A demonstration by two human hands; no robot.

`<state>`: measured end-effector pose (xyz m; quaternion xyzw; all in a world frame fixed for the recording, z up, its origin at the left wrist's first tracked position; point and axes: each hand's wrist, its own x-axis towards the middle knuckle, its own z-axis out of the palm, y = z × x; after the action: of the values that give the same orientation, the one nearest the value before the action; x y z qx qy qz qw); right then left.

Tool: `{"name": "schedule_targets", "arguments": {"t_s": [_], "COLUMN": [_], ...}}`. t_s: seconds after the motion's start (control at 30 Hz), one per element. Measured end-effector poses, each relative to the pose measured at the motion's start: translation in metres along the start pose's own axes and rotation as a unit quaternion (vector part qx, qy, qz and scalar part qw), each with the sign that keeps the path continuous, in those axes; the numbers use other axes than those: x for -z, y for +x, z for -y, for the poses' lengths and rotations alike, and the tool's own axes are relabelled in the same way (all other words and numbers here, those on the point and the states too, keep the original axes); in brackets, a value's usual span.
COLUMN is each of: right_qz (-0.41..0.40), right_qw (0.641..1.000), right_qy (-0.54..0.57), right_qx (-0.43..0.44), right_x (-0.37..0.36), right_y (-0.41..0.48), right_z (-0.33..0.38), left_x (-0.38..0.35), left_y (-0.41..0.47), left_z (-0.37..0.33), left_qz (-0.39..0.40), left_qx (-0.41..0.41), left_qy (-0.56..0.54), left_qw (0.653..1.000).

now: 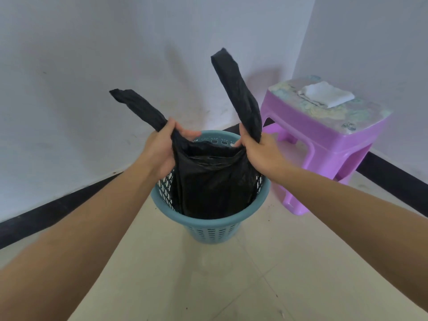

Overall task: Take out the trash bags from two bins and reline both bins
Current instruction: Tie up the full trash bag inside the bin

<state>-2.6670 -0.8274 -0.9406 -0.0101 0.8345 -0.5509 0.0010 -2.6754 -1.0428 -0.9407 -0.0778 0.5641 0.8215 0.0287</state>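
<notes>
A teal perforated plastic bin (209,224) stands on the tiled floor in a room corner. A black trash bag (213,181) hangs with its lower part inside the bin and its mouth held above the rim. My left hand (159,151) grips the bag's left edge at the base of its left handle strap, which sticks out to the upper left. My right hand (259,150) grips the right edge at the base of the right strap, which stands upright. The bag's mouth is spread between both hands. The bin's bottom is hidden by the bag.
A purple plastic stool (324,144) stands right of the bin against the wall, with a folded white cloth (326,93) on its top. White walls with a black baseboard (58,205) meet behind the bin. Beige floor tiles (220,286) extend toward me.
</notes>
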Motion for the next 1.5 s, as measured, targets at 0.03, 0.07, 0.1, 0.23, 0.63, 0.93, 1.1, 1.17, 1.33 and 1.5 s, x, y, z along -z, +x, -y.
{"name": "schedule_targets", "arguments": {"t_s": [0.03, 0.07, 0.1, 0.23, 0.63, 0.93, 1.1, 1.17, 1.33, 1.5], "right_qz": [0.01, 0.025, 0.038, 0.088, 0.222, 0.284, 0.337, 0.26, 0.141, 0.107], "right_qw": [1.0, 0.999, 0.996, 0.961, 0.787, 0.923, 0.93, 0.953, 0.961, 0.969], "right_qy": [-0.007, -0.025, -0.049, -0.23, -0.548, -0.258, -0.08, -0.015, 0.189, 0.215], "right_qx": [0.016, 0.037, 0.059, 0.123, 0.174, -0.018, -0.126, -0.154, -0.148, -0.062], "right_x": [0.002, 0.005, 0.006, 0.012, 0.003, 0.034, 0.041, 0.038, 0.022, 0.011], "right_y": [0.0, 0.0, 0.0, 0.006, 0.003, 0.016, 0.015, 0.019, 0.022, 0.019], "right_z": [0.004, 0.006, 0.008, 0.007, 0.011, -0.012, -0.01, -0.007, 0.005, 0.022], "left_x": [-0.003, -0.006, -0.01, -0.023, -0.016, -0.015, -0.008, -0.005, -0.006, -0.011], "left_y": [0.0, 0.001, 0.0, -0.008, -0.024, -0.016, -0.01, -0.01, -0.011, -0.012], "left_z": [-0.002, -0.003, -0.002, 0.005, 0.0, 0.002, 0.0, -0.003, -0.006, 0.003], "left_qz": [-0.001, 0.013, 0.043, 0.227, 0.276, 0.259, 0.287, 0.296, 0.306, 0.313], "left_qx": [0.004, 0.011, 0.019, 0.024, 0.06, 0.079, 0.104, 0.122, 0.143, 0.133], "left_qy": [-0.039, -0.046, -0.014, 0.223, 0.322, 0.147, 0.092, 0.091, 0.086, 0.132], "left_qw": [0.999, 0.999, 0.999, 0.948, 0.904, 0.951, 0.948, 0.943, 0.937, 0.931]}}
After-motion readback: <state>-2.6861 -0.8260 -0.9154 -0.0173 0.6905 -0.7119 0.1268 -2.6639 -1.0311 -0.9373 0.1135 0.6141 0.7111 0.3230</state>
